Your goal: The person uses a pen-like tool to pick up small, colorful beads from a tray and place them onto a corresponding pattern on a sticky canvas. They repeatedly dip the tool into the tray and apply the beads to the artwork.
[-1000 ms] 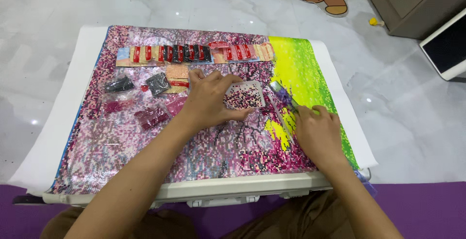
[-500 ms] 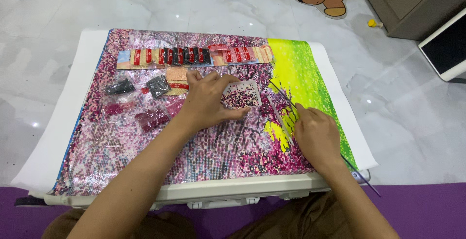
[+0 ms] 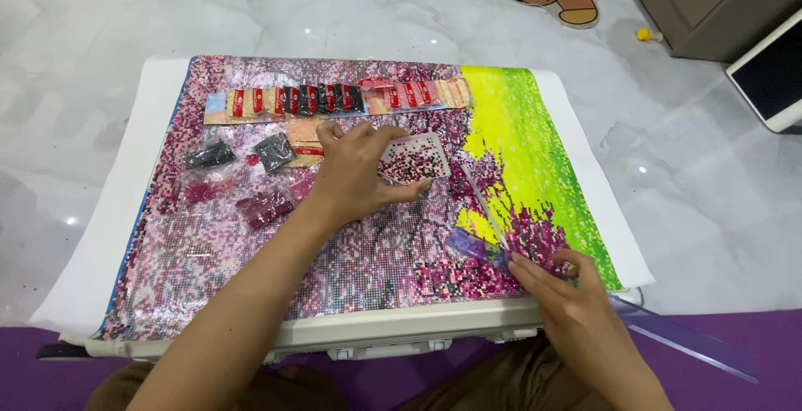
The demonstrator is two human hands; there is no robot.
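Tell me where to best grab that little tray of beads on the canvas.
Take the tray by its two long side rims, from above, keeping it level: it lies flat, open-topped and full of loose beads. The left hand already covers its left edge, so come from its free right side.

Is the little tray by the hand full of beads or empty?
Partly full. The small tray lies flat on the canvas, with dark and pink beads scattered across it. The left hand touches its edge.

The left hand [image 3: 355,173] lies flat, palm down, fingers spread a little, near the middle of the picture board [image 3: 209,248]. Its bare arm stretches across the board. The right hand [image 3: 576,306] sits at the board's near right corner, fingers pinched together.
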